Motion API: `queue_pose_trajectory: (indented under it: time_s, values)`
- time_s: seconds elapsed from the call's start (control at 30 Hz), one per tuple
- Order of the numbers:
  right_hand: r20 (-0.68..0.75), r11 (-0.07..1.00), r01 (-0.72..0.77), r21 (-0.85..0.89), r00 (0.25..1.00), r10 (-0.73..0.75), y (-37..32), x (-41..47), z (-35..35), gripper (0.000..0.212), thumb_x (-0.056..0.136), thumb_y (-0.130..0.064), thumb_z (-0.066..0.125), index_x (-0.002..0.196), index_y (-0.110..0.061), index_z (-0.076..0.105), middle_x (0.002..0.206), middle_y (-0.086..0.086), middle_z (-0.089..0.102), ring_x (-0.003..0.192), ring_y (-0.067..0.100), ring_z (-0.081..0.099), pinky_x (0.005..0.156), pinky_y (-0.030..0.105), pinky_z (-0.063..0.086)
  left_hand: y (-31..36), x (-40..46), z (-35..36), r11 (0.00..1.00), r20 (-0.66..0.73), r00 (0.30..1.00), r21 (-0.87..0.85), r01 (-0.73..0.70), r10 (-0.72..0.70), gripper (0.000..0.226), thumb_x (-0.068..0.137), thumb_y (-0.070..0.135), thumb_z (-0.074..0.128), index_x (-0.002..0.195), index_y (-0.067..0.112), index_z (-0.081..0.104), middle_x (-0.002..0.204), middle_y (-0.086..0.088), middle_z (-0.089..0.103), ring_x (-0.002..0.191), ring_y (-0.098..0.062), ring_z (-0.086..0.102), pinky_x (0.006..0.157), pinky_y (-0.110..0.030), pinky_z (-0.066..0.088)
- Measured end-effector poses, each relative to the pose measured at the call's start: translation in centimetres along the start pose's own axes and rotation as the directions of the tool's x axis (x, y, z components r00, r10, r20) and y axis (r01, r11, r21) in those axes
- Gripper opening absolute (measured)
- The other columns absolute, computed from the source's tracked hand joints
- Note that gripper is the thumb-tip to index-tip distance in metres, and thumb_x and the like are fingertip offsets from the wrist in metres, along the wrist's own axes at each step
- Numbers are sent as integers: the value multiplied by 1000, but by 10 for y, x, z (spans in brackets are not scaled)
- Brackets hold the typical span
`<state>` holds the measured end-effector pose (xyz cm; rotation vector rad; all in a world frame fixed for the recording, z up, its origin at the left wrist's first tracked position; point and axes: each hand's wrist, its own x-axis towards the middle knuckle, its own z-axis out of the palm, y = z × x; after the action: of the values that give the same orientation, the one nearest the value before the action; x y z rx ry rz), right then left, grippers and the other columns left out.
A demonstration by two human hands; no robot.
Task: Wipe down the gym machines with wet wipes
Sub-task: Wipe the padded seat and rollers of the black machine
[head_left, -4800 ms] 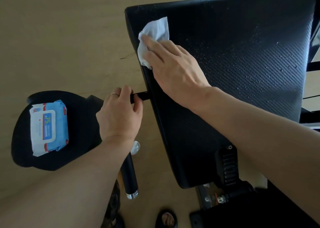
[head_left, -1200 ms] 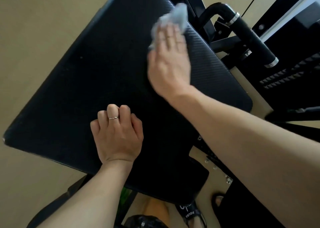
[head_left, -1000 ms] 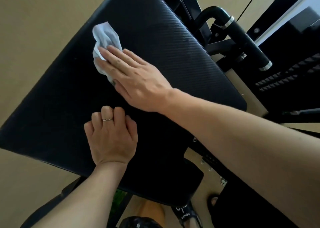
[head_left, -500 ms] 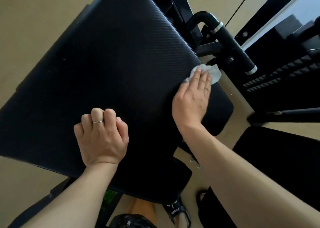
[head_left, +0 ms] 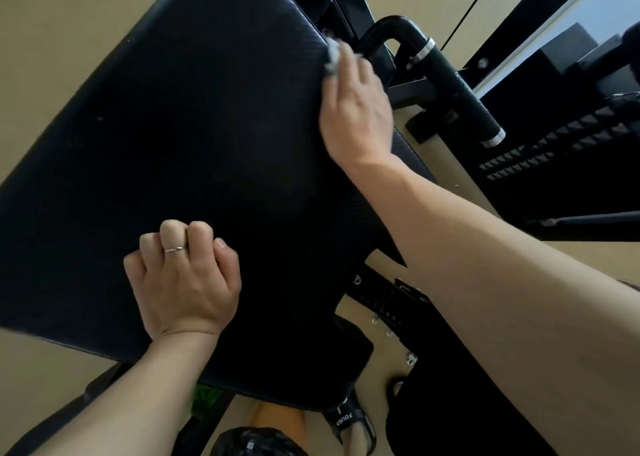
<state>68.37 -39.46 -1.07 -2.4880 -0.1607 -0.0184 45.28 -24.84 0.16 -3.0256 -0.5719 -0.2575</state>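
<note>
The wet wipe (head_left: 331, 55) sits at the 1 o'clock edge of the black padded bench (head_left: 194, 136), pressed there under the right hand (head_left: 355, 109), whose grip is blurred and cannot be told. At 7 o'clock the left hand (head_left: 183, 282) rests on the pad, fingers curled together, holding nothing. A black handle (head_left: 453, 84) stands at 2 o'clock.

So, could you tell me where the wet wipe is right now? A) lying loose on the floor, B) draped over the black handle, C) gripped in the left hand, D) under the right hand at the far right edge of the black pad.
D: the right hand presses the wet wipe against the far right edge of the black pad, while the left hand rests on it with fingers curled, holding nothing.
</note>
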Motion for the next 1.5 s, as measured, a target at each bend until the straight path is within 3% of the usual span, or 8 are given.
queue_pose_trajectory:
  time_s: [0.17, 0.37, 0.63, 0.8, 1.03, 1.17, 1.37, 1.5]
  values:
    - [70, 921, -390, -8, 918, 390, 71, -52, -26, 41, 108, -39, 23, 111, -18, 59, 113, 3, 63, 110, 25, 57, 97, 42, 44, 0, -1, 0, 1000, 1, 1000, 25, -3, 3, 21, 96, 27, 42, 94, 6, 47, 100, -16, 42, 88, -35, 35, 75, -51, 30]
    - [-2, 746, -666, -19, 746, 666, 106, -93, -42, 44, 109, -33, 23, 122, -11, 59, 123, 6, 61, 115, 25, 54, 99, 39, 40, 0, -1, -1, 999, 5, 1000, 41, -2, 2, 21, 97, 26, 43, 96, 6, 48, 101, -17, 42, 87, -35, 36, 75, -50, 30]
    - [-1, 962, -245, 121, 969, 247, -15, -1, -9, 37, 110, -25, 30, 127, -15, 61, 129, 5, 63, 122, 23, 54, 102, 35, 37, 1, -1, -2, 1000, 7, 1000, 24, -1, 1, 23, 97, 26, 41, 95, 5, 49, 98, -19, 45, 85, -35, 36, 74, -49, 28]
    - [18, 987, -143, 74, 990, 142, 0, -3, -9, 42, 111, -31, 28, 140, -18, 56, 130, 1, 62, 121, 21, 54, 102, 31, 37, 1, 1, -3, 1000, 21, 1000, 20, 1, -1, 25, 97, 28, 40, 96, 5, 49, 100, -19, 43, 86, -37, 37, 74, -51, 30]
    - [-16, 852, -522, 50, 852, 523, 97, -83, -43, 34, 110, -30, 28, 111, -12, 57, 110, 3, 59, 106, 22, 54, 88, 31, 37, 1, 0, -3, 999, 25, 1000, 32, 4, -5, 25, 96, 28, 39, 95, 5, 48, 100, -19, 42, 87, -38, 39, 74, -54, 32]
    - [-190, 681, -646, 344, 663, 725, 101, -52, -76, 34, 109, -31, 29, 112, -10, 54, 109, 8, 61, 100, 24, 59, 85, 41, 48, 4, -2, -5, 1000, 27, 999, 1, 25, -25, 25, 95, 28, 38, 94, 5, 48, 99, -19, 42, 87, -39, 40, 74, -54, 33]
    - [-201, 900, -370, 230, 887, 416, 75, 9, -125, 34, 110, -31, 35, 130, -16, 57, 121, 0, 54, 104, 9, 49, 85, 19, 40, 6, 1, -17, 999, 14, 1000, -36, 23, -23, 20, 94, 23, 44, 84, 7, 50, 87, -14, 48, 79, -34, 41, 69, -47, 31]
    - [-32, 984, -180, 3, 983, 180, 77, 34, -115, 39, 108, -27, 43, 142, -13, 55, 138, 4, 57, 125, 23, 51, 107, 37, 42, 55, 55, -23, 951, -2, 965, -165, -261, 264, 15, 91, 21, 55, 81, 10, 56, 80, -7, 54, 75, -29, 50, 69, -42, 34]
